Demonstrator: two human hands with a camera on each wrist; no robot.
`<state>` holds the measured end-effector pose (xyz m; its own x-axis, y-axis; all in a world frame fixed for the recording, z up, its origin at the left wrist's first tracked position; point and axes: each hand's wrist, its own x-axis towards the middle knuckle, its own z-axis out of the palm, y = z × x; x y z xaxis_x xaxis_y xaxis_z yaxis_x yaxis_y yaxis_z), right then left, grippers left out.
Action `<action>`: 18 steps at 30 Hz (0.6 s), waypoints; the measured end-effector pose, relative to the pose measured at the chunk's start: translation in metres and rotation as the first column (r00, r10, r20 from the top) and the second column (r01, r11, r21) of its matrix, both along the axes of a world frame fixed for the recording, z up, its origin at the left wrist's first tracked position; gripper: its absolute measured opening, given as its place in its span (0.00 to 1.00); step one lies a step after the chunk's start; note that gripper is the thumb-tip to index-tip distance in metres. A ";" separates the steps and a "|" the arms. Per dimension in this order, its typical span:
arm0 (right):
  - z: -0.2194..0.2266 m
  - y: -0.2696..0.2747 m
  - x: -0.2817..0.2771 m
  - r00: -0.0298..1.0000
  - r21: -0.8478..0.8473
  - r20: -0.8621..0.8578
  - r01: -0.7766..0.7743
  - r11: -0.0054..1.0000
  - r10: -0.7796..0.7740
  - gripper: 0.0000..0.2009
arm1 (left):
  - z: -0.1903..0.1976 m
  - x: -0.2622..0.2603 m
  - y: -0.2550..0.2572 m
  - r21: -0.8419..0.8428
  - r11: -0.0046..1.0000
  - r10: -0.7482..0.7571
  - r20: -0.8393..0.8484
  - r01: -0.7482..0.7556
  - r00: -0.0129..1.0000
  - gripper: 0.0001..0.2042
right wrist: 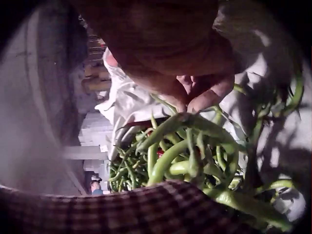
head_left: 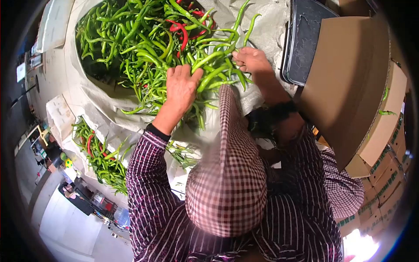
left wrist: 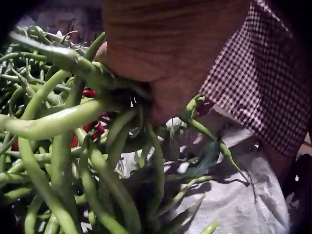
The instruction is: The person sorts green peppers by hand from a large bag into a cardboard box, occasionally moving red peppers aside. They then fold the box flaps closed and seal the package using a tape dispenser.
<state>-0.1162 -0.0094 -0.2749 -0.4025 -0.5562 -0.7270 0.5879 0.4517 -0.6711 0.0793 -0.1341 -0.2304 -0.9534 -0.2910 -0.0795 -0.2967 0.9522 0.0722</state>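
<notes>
Long green chili peppers [head_left: 126,35] lie heaped on a whitish woven sack [head_left: 268,26], with some red chili peppers [head_left: 183,37] among them. At the near side of the heap, my left hand [head_left: 181,85] has its fingers down among the peppers. The left wrist view shows it gripping several green chili peppers [left wrist: 53,122], which stick out past the thumb. Just to the right, thumb and forefinger of my right hand [head_left: 255,63] pinch a green chili pepper [right wrist: 209,127] near its end. The left fingertips are mostly hidden by peppers and the hand itself.
A second sack of chili peppers [head_left: 109,168] stands at the lower left. To the right are a dark crate [head_left: 303,41] and an open cardboard box [head_left: 349,74], with stacked cartons [head_left: 384,187] behind. A checked hat [head_left: 227,192] covers the lower middle of the head view.
</notes>
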 end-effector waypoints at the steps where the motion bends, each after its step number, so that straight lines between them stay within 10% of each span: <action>1: 0.012 0.004 -0.006 0.998 -0.025 -0.026 -0.065 0.998 0.065 0.10 | 0.014 0.000 0.002 0.035 0.999 0.006 -0.030 -0.005 1.000 0.12; 18: 0.125 0.046 -0.004 0.960 -0.286 -0.203 0.129 0.950 -0.192 0.14 | 0.093 0.047 0.000 0.145 0.970 0.242 -0.511 -0.194 0.825 0.14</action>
<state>-0.1200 0.0368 -0.1499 -0.6387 -0.6312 -0.4401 0.4565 0.1496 -0.8771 0.1261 -0.1336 -0.1376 -0.7723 -0.5112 0.3773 -0.3915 0.8506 0.3511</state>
